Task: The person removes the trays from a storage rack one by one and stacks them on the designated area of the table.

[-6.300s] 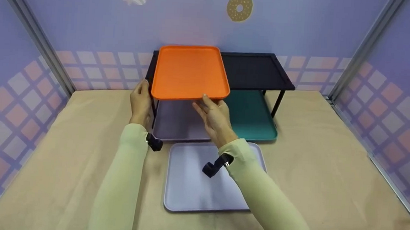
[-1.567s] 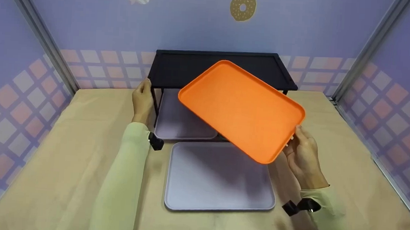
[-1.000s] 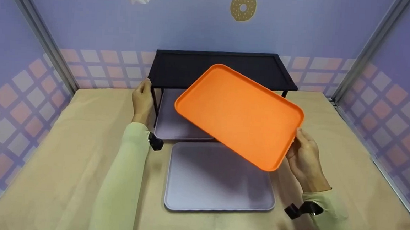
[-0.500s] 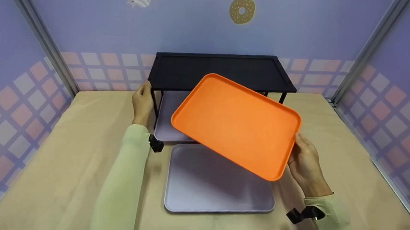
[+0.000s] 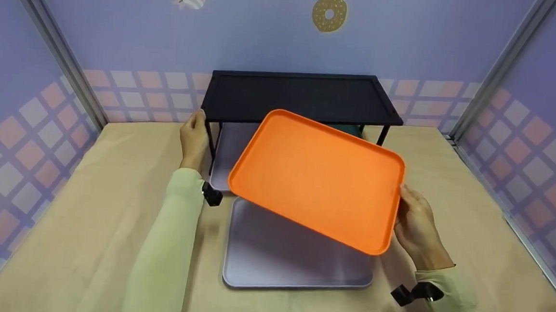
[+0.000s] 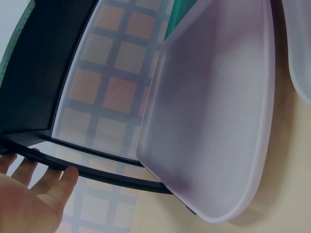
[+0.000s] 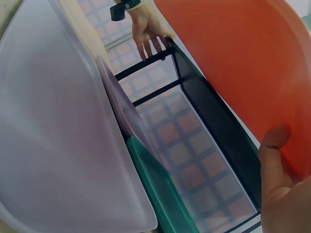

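My right hand grips an orange tray by its right end, thumb on the upper face. The tray is held in the air, tilted, overlapping the front of a black rack and a pale lavender tray on the table. At the rack's front left corner, my left hand holds on, with fingers around the thin leg in the left wrist view. Under the rack lies another lavender tray, beside a teal tray, which the orange one mostly hides in the head view.
A beige cloth covers the table. Patterned purple wall panels stand behind the rack and at both sides, joined by grey metal posts. The rack's back edge is close to the rear wall.
Several seconds ago the orange tray was over the rack's left half; since then it has shifted right, then come lower and nearer while turning flatter. My left hand has stayed at the rack corner.
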### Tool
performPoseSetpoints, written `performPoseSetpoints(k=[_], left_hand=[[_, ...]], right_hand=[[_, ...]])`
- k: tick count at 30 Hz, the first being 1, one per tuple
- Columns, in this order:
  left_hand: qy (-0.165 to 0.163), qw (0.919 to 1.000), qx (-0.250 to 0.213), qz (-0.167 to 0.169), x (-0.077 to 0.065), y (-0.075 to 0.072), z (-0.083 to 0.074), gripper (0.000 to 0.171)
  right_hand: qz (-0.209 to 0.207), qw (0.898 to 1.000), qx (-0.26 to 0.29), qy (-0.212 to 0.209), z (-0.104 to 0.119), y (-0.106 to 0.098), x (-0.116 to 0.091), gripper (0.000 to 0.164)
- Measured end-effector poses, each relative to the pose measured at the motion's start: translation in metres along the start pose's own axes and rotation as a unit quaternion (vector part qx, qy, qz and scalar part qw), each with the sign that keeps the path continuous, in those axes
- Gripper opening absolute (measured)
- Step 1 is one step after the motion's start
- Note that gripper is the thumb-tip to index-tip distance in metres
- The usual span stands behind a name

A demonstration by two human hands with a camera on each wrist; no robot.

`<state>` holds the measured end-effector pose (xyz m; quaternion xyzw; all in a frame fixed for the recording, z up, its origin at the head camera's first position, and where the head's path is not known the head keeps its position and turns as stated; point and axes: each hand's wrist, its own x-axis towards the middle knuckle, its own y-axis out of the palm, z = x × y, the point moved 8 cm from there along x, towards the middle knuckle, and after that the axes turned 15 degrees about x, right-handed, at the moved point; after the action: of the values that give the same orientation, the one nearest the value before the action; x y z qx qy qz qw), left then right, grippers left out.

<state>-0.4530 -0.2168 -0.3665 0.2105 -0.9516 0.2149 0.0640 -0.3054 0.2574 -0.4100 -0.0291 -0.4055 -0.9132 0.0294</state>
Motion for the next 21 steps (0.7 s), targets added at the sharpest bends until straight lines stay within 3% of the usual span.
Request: performPoseSetpoints(k=[10,21], left_hand=[[0.007,0.9999,-0.008,0.002,-0.0009,0.0008,-0.0015,0.047],[-0.004,0.9997,-0.021,0.011,0.0002,0.0017,0.0001,0.047]], right_hand=[[0.013,1.0,-0.002,0.008,-0.0023,-0.0009,0.0008,0.033],[0.01,0.999,-0.043,0.03,-0.0092,-0.0071,0.0031,0.034]])
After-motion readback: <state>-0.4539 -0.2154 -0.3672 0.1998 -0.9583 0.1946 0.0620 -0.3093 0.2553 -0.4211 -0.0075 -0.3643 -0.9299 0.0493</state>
